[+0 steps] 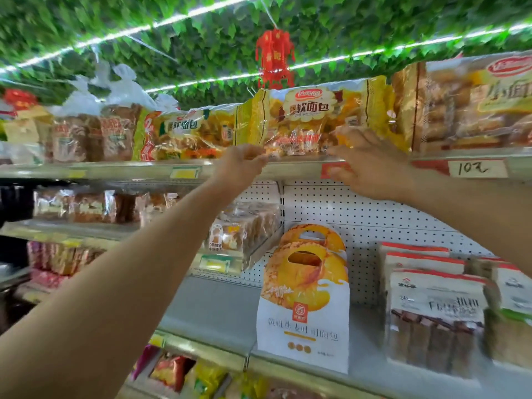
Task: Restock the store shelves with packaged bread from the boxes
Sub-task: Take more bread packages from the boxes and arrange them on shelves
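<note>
Resting between both hands (290, 165): bread bag (311, 122)

Pretty bright overall from the LED strips (201, 11) up in the leafy ceiling, but everything's motion-smeared, softest at the edges, with obvious wide-angle bending.

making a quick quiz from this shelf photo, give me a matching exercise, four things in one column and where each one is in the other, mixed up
Things:
1. yellow bread bag
2. red lantern
3. white and orange carry bag
4. handwritten price tag

Places:
A. hanging from the leafy ceiling
B. standing on the lower shelf
C. on the top shelf's front edge, at right
D. on the top shelf, between both hands

Pairs: 1-D, 2-A, 3-B, 4-C
</note>
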Available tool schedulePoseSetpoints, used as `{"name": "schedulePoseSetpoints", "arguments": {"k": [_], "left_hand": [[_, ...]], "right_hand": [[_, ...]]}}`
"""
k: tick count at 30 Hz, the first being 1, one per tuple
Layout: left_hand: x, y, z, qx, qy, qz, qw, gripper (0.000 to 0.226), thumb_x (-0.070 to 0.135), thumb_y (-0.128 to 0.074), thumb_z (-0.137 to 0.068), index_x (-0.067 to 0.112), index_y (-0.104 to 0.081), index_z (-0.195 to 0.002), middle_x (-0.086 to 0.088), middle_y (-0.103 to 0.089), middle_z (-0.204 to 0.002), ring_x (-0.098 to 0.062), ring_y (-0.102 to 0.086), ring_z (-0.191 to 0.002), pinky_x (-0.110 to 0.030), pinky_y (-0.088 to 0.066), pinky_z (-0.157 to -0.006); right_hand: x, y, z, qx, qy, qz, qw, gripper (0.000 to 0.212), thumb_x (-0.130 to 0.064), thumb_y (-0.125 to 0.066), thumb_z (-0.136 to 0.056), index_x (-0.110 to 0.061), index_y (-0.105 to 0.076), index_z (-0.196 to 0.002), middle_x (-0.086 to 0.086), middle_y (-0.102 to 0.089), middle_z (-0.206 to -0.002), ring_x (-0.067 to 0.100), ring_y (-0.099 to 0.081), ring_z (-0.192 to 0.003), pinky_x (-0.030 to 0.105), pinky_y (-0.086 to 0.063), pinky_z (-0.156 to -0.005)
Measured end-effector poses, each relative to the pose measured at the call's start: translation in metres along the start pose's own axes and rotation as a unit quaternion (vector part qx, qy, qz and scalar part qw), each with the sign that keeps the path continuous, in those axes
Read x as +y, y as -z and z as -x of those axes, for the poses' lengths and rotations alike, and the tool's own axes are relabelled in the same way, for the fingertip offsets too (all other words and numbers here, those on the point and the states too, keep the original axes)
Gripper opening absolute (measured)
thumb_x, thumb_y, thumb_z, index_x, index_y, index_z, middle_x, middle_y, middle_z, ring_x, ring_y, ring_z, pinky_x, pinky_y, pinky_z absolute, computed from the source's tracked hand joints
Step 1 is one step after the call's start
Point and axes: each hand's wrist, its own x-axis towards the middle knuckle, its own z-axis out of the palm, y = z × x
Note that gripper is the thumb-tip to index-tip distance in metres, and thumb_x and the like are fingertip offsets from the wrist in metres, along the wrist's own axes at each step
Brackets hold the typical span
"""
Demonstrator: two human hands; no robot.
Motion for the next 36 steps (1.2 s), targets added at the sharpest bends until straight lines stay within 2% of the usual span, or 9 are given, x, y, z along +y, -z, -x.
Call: {"name": "schedulePoseSetpoints", "arguments": {"k": [2,5,9,14,18,23,26,30,36], "left_hand": [[0.003,-0.001,0.026,0.002,0.029,0.063,0.998,0.018,0.021,-0.056,-0.101,0.015,-0.066,-0.114,-0.003,-0.071,-0.105,-0.015,-0.069,-0.086,-0.026,-0.058,-0.070],[0.003,0.002,0.061,0.015,0.060,0.120,0.991,0.018,0.019,-0.055,-0.101,0.014,-0.067,-0.114,-0.004,-0.073,-0.100,-0.016,-0.071,-0.079,-0.028,-0.060,-0.069],[0.003,0.017,0.104,0.028,0.093,0.160,0.982,0.022,0.017,-0.051,-0.102,0.009,-0.065,-0.117,-0.008,-0.072,-0.100,-0.018,-0.071,-0.077,-0.034,-0.060,-0.076],[-0.010,0.053,0.133,0.074,0.127,0.195,0.970,0.018,0.016,-0.051,-0.102,0.013,-0.067,-0.110,-0.007,-0.073,-0.097,-0.020,-0.070,-0.079,-0.032,-0.060,-0.074],[-0.031,0.089,0.143,0.089,0.149,0.205,0.963,0.014,0.015,-0.051,-0.102,0.018,-0.065,-0.101,-0.011,-0.073,-0.103,-0.022,-0.071,-0.082,-0.033,-0.060,-0.074],[-0.076,0.158,0.144,0.112,0.160,0.198,0.961,0.024,0.016,-0.053,-0.101,0.014,-0.058,-0.125,-0.008,-0.074,-0.105,-0.023,-0.073,-0.080,-0.037,-0.061,-0.075],[-0.106,0.208,0.145,0.115,0.168,0.188,0.961,0.023,0.016,-0.054,-0.101,0.015,-0.057,-0.124,-0.006,-0.074,-0.099,-0.019,-0.073,-0.072,-0.036,-0.060,-0.075],[-0.148,0.270,0.145,0.089,0.180,0.161,0.966,0.021,0.016,-0.051,-0.102,0.016,-0.051,-0.124,-0.006,-0.074,-0.094,-0.018,-0.070,-0.072,-0.035,-0.058,-0.073],[-0.204,0.328,0.143,0.063,0.223,0.155,0.960,0.021,0.019,-0.053,-0.101,0.018,-0.054,-0.122,-0.007,-0.071,-0.105,-0.022,-0.070,-0.080,-0.044,-0.058,-0.084]], "right_hand": [[-0.011,0.004,0.012,0.007,0.021,0.002,1.000,0.044,-0.047,-0.042,-0.099,-0.026,-0.050,-0.136,0.003,-0.020,-0.160,0.025,-0.019,-0.145,0.050,-0.033,-0.108],[-0.029,0.012,0.027,0.006,0.038,-0.002,0.999,0.039,-0.048,-0.040,-0.099,-0.025,-0.058,-0.126,0.003,-0.031,-0.154,0.026,-0.034,-0.138,0.042,-0.041,-0.097],[-0.057,0.018,0.045,0.017,0.059,-0.071,0.996,0.036,-0.043,-0.044,-0.100,-0.020,-0.062,-0.119,0.004,-0.046,-0.136,0.024,-0.049,-0.118,0.029,-0.032,-0.073],[-0.094,0.016,0.046,0.031,0.075,-0.122,0.989,0.036,-0.046,-0.043,-0.099,-0.025,-0.060,-0.123,0.000,-0.052,-0.128,0.025,-0.057,-0.109,0.041,-0.050,-0.081],[-0.141,0.013,0.037,0.014,0.078,-0.165,0.983,0.036,-0.042,-0.045,-0.099,-0.024,-0.057,-0.129,0.002,-0.054,-0.132,0.025,-0.058,-0.106,0.038,-0.049,-0.082],[-0.213,0.001,0.020,0.032,0.066,-0.183,0.980,0.036,-0.042,-0.047,-0.099,-0.027,-0.055,-0.130,0.000,-0.052,-0.138,0.022,-0.057,-0.109,0.031,-0.041,-0.075],[-0.260,-0.010,0.006,0.031,0.034,-0.200,0.979,0.033,-0.039,-0.047,-0.100,-0.027,-0.056,-0.129,0.000,-0.052,-0.137,0.019,-0.056,-0.109,0.029,-0.034,-0.075],[-0.322,-0.033,-0.011,0.011,-0.004,-0.229,0.973,0.031,-0.036,-0.049,-0.099,-0.027,-0.057,-0.127,0.002,-0.053,-0.137,0.023,-0.054,-0.115,0.032,-0.036,-0.075],[-0.395,-0.055,-0.030,-0.021,-0.039,-0.255,0.966,0.030,-0.035,-0.051,-0.098,-0.025,-0.058,-0.125,0.003,-0.054,-0.137,0.021,-0.058,-0.101,0.035,-0.044,-0.077]]}}
